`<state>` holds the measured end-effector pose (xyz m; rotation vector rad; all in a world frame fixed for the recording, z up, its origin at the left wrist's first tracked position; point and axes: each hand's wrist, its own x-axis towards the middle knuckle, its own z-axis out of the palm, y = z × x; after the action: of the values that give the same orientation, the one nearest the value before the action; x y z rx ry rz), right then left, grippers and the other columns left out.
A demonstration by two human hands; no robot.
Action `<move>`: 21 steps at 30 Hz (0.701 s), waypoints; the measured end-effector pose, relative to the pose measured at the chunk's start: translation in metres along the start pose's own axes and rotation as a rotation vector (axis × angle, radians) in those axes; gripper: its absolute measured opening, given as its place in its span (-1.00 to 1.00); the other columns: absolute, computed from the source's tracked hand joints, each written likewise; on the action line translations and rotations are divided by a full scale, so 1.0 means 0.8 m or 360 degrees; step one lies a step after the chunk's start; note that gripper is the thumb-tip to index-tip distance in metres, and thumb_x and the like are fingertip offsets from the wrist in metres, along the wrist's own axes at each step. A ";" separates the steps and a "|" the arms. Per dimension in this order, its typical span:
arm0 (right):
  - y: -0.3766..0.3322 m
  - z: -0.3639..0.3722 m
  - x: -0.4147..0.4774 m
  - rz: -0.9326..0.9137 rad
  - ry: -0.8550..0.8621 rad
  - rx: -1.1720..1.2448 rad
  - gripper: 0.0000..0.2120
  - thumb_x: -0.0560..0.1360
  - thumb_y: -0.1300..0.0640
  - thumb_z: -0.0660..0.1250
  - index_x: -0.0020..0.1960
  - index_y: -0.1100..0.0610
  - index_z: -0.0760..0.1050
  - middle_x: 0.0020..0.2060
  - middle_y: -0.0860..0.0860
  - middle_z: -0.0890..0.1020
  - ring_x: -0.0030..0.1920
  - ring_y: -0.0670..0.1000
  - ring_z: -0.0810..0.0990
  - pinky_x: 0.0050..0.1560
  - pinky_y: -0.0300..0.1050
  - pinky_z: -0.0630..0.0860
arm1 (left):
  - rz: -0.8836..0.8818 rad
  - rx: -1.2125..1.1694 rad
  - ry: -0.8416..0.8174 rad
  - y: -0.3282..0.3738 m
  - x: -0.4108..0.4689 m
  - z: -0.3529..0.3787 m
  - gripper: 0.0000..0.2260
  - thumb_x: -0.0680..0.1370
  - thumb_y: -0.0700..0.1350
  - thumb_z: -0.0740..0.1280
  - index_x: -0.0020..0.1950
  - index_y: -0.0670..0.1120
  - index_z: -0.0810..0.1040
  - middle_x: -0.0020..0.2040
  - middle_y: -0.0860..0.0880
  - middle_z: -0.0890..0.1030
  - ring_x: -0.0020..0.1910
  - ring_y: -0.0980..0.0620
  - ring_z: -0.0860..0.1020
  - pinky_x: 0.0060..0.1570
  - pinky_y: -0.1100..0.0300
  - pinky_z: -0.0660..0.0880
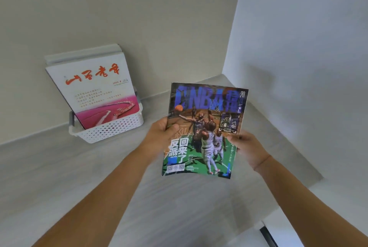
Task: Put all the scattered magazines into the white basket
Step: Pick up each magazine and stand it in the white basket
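Up and left of the left hand (pixel 162 134), the white basket (pixel 111 130) holds leaning magazines (pixel 93 89). Both hands grip the basketball magazine (pixel 205 131) above the counter (pixel 59 171): left hand on its left edge, right hand (pixel 249 147) on its right.

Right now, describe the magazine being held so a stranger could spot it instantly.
Start at the white basket against the wall, then look right, above the grey counter. The basketball magazine is held upright between left hand and right hand; unlike the white, red-lettered magazine in the basket, it is dark blue and green.
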<state>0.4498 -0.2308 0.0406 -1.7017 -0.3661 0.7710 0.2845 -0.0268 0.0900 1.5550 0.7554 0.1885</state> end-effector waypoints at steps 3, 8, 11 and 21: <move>-0.051 0.059 0.029 -0.0142 -0.0126 -0.0074 -0.87 0.48 0.28 0.32 -0.09 0.08 0.59 -0.24 -0.07 0.67 -0.28 -0.18 0.59 -0.18 -0.26 0.49 | 0.0106 0.0148 0.0302 0.017 -0.001 -0.077 -0.88 0.52 -0.16 0.34 -0.09 0.05 0.62 -0.40 -0.05 0.53 -0.41 0.06 0.47 -0.31 0.28 0.52; -0.144 0.170 0.083 -0.0484 -0.0335 -0.0264 -0.83 0.52 0.26 0.26 0.08 0.11 0.54 0.05 0.15 0.64 0.13 0.16 0.59 0.19 0.07 0.49 | 0.0204 0.0067 0.0813 0.050 0.003 -0.198 -0.82 0.42 -0.21 0.45 -0.28 0.07 0.66 -0.42 0.10 0.67 -0.43 0.13 0.59 -0.16 0.12 0.61; -0.188 0.227 0.117 -0.0645 -0.0327 -0.0487 -0.85 0.54 0.21 0.25 0.06 0.16 0.54 0.04 0.22 0.65 0.10 0.31 0.56 0.17 0.24 0.48 | 0.0267 0.0040 0.0961 0.066 0.009 -0.258 -0.75 0.46 -0.20 0.40 -0.33 0.12 0.67 -0.42 0.05 0.64 -0.37 0.02 0.53 -0.01 -0.06 0.57; -0.208 0.342 0.178 -0.0702 -0.0168 -0.0565 -0.88 0.51 0.22 0.27 -0.04 0.21 0.58 -0.07 0.25 0.67 -0.18 0.13 0.58 -0.06 -0.01 0.53 | 0.0264 0.0004 0.1182 0.038 0.042 -0.356 -0.80 0.42 -0.17 0.44 -0.35 0.10 0.66 -0.34 0.08 0.68 -0.27 0.02 0.61 0.01 -0.08 0.60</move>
<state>0.3990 0.1050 0.1263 -1.8159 -0.9619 0.4868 0.1669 0.2291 0.1516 1.5478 1.1922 0.9215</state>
